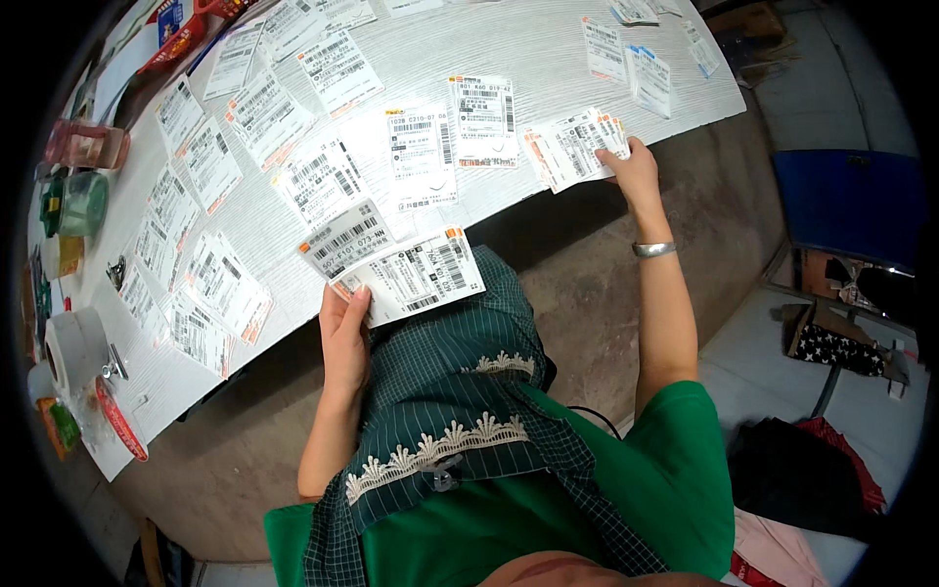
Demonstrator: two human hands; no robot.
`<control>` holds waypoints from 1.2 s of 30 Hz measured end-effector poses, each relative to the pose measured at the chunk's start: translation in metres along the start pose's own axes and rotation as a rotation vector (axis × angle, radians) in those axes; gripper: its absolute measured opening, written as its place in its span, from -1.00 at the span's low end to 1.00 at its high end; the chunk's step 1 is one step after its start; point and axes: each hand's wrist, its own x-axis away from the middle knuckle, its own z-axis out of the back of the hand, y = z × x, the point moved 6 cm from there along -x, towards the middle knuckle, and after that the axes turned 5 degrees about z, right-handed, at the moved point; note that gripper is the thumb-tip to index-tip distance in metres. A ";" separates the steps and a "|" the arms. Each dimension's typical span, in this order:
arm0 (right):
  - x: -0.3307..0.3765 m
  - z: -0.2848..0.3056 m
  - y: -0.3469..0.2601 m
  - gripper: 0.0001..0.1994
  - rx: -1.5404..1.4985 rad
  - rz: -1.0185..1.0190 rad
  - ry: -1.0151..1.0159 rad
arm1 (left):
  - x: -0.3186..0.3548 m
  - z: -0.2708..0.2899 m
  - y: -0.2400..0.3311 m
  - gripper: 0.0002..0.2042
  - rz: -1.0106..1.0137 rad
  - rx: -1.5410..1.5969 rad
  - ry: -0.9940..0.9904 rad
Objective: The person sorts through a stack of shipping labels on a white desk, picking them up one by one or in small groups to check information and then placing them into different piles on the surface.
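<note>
My left hand (344, 338) holds a small fan of white shipping labels (391, 262) with barcodes, above my lap near the table's front edge. My right hand (636, 168), with a silver bracelet (653, 249) on its wrist, rests on a stack of similar labels (572, 147) lying at the table edge, thumb and fingers gripping the stack's right side. Several more labels (421, 147) lie spread in rows over the white table (548, 49).
At the table's left end stand a green jar (83, 203), a pink container (88, 145), a tape roll (73, 347) and binder clips (115, 367). A blue chair (846, 205) and dark bags (802, 470) are on the right. The floor is brown concrete.
</note>
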 end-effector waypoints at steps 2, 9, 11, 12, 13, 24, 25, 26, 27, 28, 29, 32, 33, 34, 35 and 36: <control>0.006 -0.005 -0.015 -0.60 -0.020 -0.030 -0.025 | 0.001 0.000 0.003 -0.61 -0.013 0.008 0.000; 0.023 -0.002 -0.011 -0.68 -0.244 -0.214 -0.092 | 0.001 0.007 0.002 -0.61 -0.002 -0.018 0.025; 0.023 -0.002 -0.014 -0.68 -0.269 -0.248 -0.103 | 0.001 0.005 0.001 -0.61 0.009 -0.013 0.018; 0.025 -0.004 -0.016 -0.68 -0.287 -0.269 -0.107 | 0.001 0.006 0.002 -0.61 0.009 -0.014 0.015; 0.025 -0.004 -0.016 -0.68 -0.298 -0.276 -0.104 | 0.000 0.006 0.001 -0.61 0.009 -0.015 0.011; 0.044 0.013 -0.003 -0.67 -0.502 -0.330 -0.154 | 0.000 0.005 0.001 -0.61 -0.006 0.006 -0.001; 0.042 0.013 -0.010 -0.67 -0.498 -0.309 -0.153 | 0.001 0.005 -0.001 -0.61 0.007 0.004 -0.005; 0.037 0.012 -0.018 -0.66 -0.494 -0.288 -0.151 | 0.001 0.005 -0.002 -0.61 0.021 0.001 -0.009; 0.034 0.008 -0.026 -0.66 -0.492 -0.269 -0.145 | 0.001 0.005 -0.003 -0.61 0.036 -0.005 -0.017; 0.029 0.004 -0.033 -0.68 -0.412 -0.218 -0.079 | 0.001 0.004 -0.002 -0.61 0.028 -0.011 -0.023; 0.023 -0.002 -0.037 -0.67 -0.273 -0.165 -0.077 | 0.001 0.002 -0.002 -0.61 0.020 -0.018 -0.029; 0.000 -0.011 -0.045 -0.63 0.036 -0.119 -0.126 | 0.001 0.001 0.000 -0.61 0.019 -0.019 -0.034; -0.005 -0.013 -0.049 -0.62 0.123 -0.124 -0.155 | 0.002 0.002 -0.001 -0.61 0.026 -0.016 -0.031; -0.008 -0.014 -0.053 -0.61 0.193 -0.140 -0.167 | 0.002 0.003 -0.002 -0.60 0.022 -0.011 -0.036; -0.012 -0.015 -0.058 -0.59 0.264 -0.155 -0.179 | 0.002 0.005 -0.003 -0.60 0.017 -0.007 -0.041; -0.013 -0.016 -0.060 -0.58 0.335 -0.175 -0.191 | 0.002 0.006 -0.003 -0.60 0.016 -0.003 -0.048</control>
